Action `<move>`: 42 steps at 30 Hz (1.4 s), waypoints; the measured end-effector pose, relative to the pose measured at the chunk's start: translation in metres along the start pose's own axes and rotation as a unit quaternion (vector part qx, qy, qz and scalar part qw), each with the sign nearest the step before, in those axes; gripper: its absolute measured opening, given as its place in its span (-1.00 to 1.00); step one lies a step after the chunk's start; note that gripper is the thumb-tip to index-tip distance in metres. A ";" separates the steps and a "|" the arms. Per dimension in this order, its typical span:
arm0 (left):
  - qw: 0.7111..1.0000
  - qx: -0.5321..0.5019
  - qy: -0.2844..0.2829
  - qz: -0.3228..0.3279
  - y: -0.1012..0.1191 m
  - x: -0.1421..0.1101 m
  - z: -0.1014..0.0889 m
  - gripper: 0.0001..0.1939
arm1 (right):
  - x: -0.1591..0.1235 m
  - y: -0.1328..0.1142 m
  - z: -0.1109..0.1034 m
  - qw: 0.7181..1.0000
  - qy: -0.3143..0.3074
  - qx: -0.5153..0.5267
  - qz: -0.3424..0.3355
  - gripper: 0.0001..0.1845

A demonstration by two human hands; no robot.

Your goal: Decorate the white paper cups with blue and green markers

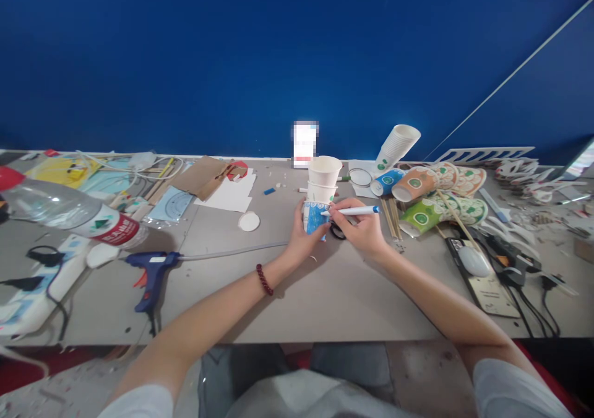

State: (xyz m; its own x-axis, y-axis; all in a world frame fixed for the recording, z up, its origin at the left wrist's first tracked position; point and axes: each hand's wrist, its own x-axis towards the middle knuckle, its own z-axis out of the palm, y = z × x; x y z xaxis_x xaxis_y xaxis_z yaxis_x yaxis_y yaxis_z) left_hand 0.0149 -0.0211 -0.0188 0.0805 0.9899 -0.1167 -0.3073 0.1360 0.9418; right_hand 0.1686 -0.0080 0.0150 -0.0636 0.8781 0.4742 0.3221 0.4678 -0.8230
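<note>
My left hand (299, 239) wraps round a blue patterned paper cup (316, 216), which stands upright over the middle of the table. White paper cups (325, 171) are stacked above it, their open rim facing up. Between the fingers of my right hand (362, 231) is a marker (355, 210) with a blue end; its tip points left and meets or nearly meets the blue cup's side. A dark ring-like item (338, 231), perhaps a roll of tape, lies partly hidden behind my right hand.
At left are a glue gun (155, 275), a plastic bottle (78, 210) lying over a power strip (49, 291), and cut cardboard (202, 176). Rightward lie coloured paper cups (414, 184), a tall white cup stack (398, 148), wooden sticks (391, 218) and a phone-like slab (492, 291).
</note>
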 end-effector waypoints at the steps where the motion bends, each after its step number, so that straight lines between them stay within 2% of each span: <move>1: 1.000 0.001 0.000 0.001 -0.001 0.000 0.000 0.04 | 0.000 0.000 0.000 1.000 0.001 0.001 0.001 -0.83; 13: 1.000 0.006 0.013 -0.018 0.001 -0.001 0.001 0.08 | 0.000 -0.004 0.002 1.000 0.026 0.004 -0.001 -0.86; 17: 1.000 0.006 0.006 -0.009 -0.002 0.000 0.000 0.06 | -0.001 -0.003 0.002 1.000 0.022 -0.006 -0.010 -0.86; 22: 1.000 0.001 0.015 -0.015 -0.003 0.001 0.000 0.06 | -0.001 0.000 0.002 1.000 0.026 -0.004 0.014 -0.81; 34: 1.000 0.011 0.001 0.002 -0.005 0.001 -0.001 0.02 | 0.000 -0.003 0.001 0.999 0.029 -0.018 0.000 -0.80; 42: 1.000 -0.002 0.005 -0.011 -0.005 0.002 -0.001 0.05 | -0.001 -0.004 0.002 1.000 0.020 -0.017 0.005 -0.75</move>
State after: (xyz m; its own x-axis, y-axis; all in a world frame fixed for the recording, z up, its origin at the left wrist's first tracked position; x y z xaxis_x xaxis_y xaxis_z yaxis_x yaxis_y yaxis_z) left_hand 0.0159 -0.0197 -0.0242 0.0785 0.9870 -0.1405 -0.3092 0.1581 0.9378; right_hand 0.1654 -0.0102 0.0173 -0.0222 0.8774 0.4793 0.3553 0.4550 -0.8165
